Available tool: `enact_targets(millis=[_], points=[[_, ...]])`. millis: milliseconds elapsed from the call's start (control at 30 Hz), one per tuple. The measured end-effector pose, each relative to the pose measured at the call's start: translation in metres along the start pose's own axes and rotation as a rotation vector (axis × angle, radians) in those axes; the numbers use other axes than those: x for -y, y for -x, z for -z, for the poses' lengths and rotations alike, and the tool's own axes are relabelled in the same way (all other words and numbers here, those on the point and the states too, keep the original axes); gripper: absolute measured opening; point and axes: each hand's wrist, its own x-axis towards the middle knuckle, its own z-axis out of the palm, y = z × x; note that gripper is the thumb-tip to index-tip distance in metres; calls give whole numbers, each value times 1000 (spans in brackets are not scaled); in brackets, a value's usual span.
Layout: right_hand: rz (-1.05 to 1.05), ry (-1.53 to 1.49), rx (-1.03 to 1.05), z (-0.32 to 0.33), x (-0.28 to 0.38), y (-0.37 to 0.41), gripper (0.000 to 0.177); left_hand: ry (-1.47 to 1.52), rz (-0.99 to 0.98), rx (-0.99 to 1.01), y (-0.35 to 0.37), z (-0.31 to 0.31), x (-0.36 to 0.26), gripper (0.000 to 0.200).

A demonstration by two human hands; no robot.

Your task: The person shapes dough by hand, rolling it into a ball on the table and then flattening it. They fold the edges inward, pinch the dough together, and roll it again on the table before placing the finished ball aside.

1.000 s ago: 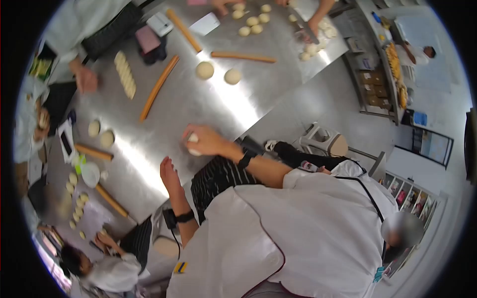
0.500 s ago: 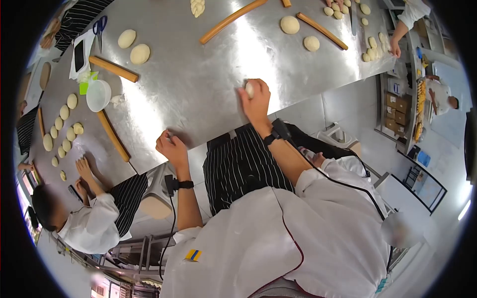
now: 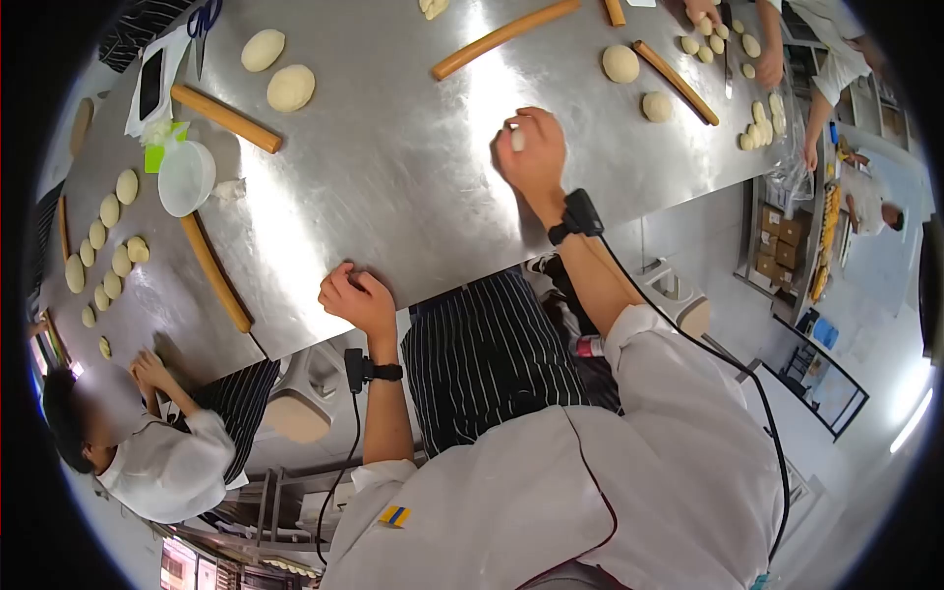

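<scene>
My right hand (image 3: 536, 155) is curled over a small white piece of dough (image 3: 517, 140) on the steel table (image 3: 393, 177). Part of the dough shows between thumb and fingers; the palm side is hidden. My left hand (image 3: 362, 303) rests at the table's near edge, its fingers loosely curled in, and no object shows in it. Beyond my right hand lie two larger dough balls, one round (image 3: 620, 64) and one smaller (image 3: 657, 107). A long wooden rolling pin (image 3: 506, 39) lies farther back.
To the left are a white bowl (image 3: 186, 178), rolling pins (image 3: 226, 118), a phone (image 3: 150, 84), scissors (image 3: 203, 29), two big dough balls (image 3: 291, 88) and several smaller ones (image 3: 109, 208). A co-worker (image 3: 167, 442) sits at left; other people's hands (image 3: 771, 65) work at the far right.
My right hand has moved away from the near edge with the dough under it. My left hand stays by the edge. The left co-worker's hands have come together. The view has shifted.
</scene>
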Motion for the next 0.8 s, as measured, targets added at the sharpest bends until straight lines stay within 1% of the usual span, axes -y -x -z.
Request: enact_targets(millis=[33, 67, 100, 133, 167, 233, 267, 300, 367, 400, 433, 500, 533, 567, 633, 667, 700, 767, 800], points=[[-77, -48, -36, 1, -2, 12, 17, -3, 9, -2, 1, 0, 1, 23], [-102, -40, -35, 6, 1, 29, 20, -5, 11, -8, -3, -1, 3, 23], [-125, -34, -34, 22, 23, 41, 23, -5, 5, -11, -5, 1, 4, 23], [-67, -13, 57, 25, 38, 46, 26, -8, 5, -24, -5, 2, 2, 22], [77, 23, 46, 17, 44, 40, 22, -7, 11, -38, -4, -1, -1, 21], [41, 15, 188, -8, 16, 13, 16, -33, 25, -3, -4, 1, -4, 20], [27, -15, 93, -5, 17, -20, 11, -31, 15, -20, -4, 2, -6, 20], [-29, 23, 8, -9, 1, -18, 13, -31, 4, -41, -5, 1, -7, 19], [-85, 79, -21, 13, 0, 10, 19, -32, 9, -45, -3, -2, -4, 19], [-100, 46, -81, 21, 13, 31, 22, -30, 13, -50, -3, -2, -2, 18], [-71, -9, -57, 21, 30, 45, 23, -25, 10, -55, -5, -1, -2, 18], [111, 53, 65, 13, 47, 36, 21, -49, 21, -58, -3, -3, -6, 16], [77, 40, 147, -6, 30, 21, 18, -47, 23, -44, -3, -2, -6, 15], [58, 72, 171, -17, 18, -3, 15, -47, 26, -37, -2, -2, -6, 15], [77, -3, 0, -20, -8, -27, 14, -32, 24, -67, -2, -3, -6, 14], [80, 47, 44, 2, -7, -18, 18, -32, 16, -72, -4, -3, -6, 14], [-58, 21, 2, 15, 2, 6, 19, -35, 11, -84, -3, -5, -5, 13], [-124, 4, 74, 36, 36, 42, 18, -36, 15, -109, -4, -4, -4, 13], [15, 33, 77, 30, 45, 41, 16, -41, 4, -112, -5, -3, -7, 13]])
